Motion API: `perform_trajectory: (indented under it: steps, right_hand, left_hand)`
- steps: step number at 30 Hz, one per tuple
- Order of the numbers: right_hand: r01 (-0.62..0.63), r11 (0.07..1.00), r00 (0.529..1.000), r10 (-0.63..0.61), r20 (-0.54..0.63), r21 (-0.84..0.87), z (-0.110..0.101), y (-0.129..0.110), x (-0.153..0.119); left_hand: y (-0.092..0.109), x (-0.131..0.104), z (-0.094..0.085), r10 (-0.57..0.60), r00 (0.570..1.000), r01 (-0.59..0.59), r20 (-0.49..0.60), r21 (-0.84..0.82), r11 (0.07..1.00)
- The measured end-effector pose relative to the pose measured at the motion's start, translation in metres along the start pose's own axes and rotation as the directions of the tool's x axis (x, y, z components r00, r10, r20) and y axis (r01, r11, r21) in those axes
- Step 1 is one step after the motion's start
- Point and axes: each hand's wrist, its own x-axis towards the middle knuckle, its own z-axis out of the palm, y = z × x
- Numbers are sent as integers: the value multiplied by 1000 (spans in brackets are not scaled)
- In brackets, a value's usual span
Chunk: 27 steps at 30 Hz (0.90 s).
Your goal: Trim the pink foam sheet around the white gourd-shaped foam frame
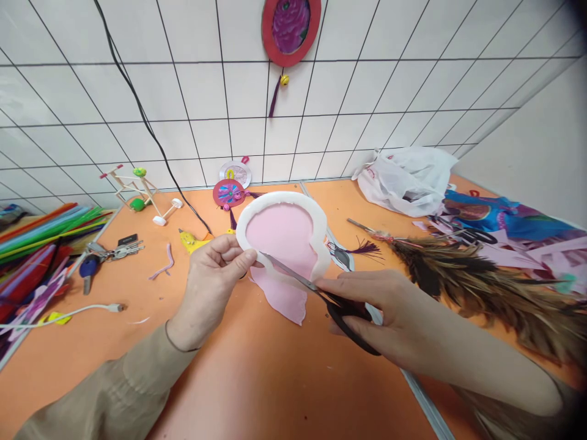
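My left hand [217, 266] pinches the left edge of a white ring [254, 211] between thumb and fingers. A pink sheet [280, 229] shows through the ring, and a ragged flap of it hangs below the lower rim. My right hand [373, 305] is closed round the black handles of scissors [296, 275]. Their blades point up and left across the lower part of the ring, with the tip near my left thumb. Ring and sheet are held up above the orange table [224, 379]. I cannot tell how far apart the blades are.
Feathers [495, 287] and a white plastic bag [406, 180] lie at right. Keys [126, 249], a white cable [87, 307] and colourful pipe cleaners [55, 229] are at left. Behind the ring lie round ornaments [228, 193] and a yellow glue gun [190, 241], near the tiled wall.
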Motion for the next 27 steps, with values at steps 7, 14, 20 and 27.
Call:
perform_trajectory:
  steps: [7, 14, 20, 27]
  right_hand:
    - [-10, 999, 998, 11, 55, -35, -1, -1, -1]
    - [-1, 1000, 999, 3, 52, -30, -1, 2, 0]
    - [3, 1000, 999, -4, 35, 14, -1, 4, -2]
    - [20, 1000, 1000, -20, 24, -1, -2, 4, -3]
  left_hand:
    - [1, -1, 0, -4, 1000, 4, 0, 2, 1000]
    - [1, 0, 1, -4, 1000, 4, -2, -4, 1000]
    - [1, 0, 1, 0, 1000, 0, 6, -33, 999]
    - [-1, -1, 1, 8, 1000, -7, 11, -50, 999]
